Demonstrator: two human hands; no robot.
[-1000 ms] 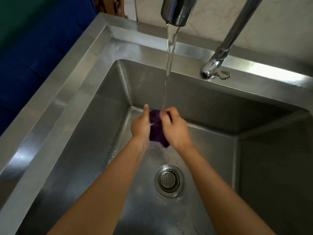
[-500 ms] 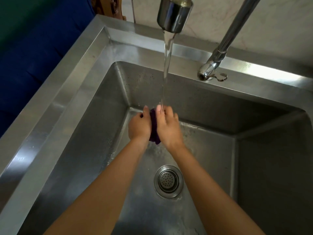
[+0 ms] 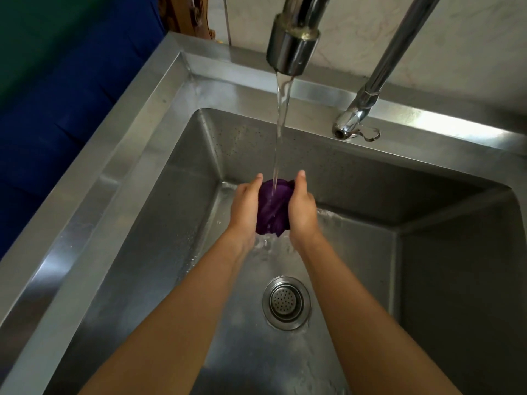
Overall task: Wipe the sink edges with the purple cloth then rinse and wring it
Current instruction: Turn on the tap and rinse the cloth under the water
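Observation:
A bunched purple cloth [image 3: 272,208] sits between my two hands, above the far part of the steel sink basin. My left hand [image 3: 245,208] holds its left side and my right hand [image 3: 302,209] holds its right side, fingers curled under it. Water [image 3: 281,132] runs from the tap spout [image 3: 292,45] straight onto the cloth and drips off below it. The sink's wide steel rim [image 3: 94,195] runs along the left and the back.
A round drain strainer [image 3: 286,302] lies in the basin floor below my hands. The tap's pipe and base [image 3: 356,121] stand on the back rim at the right. A blue surface [image 3: 42,132] lies left of the sink.
My hands, pressed close together on the cloth half a second ago, have moved apart, so more of the cloth shows under the stream.

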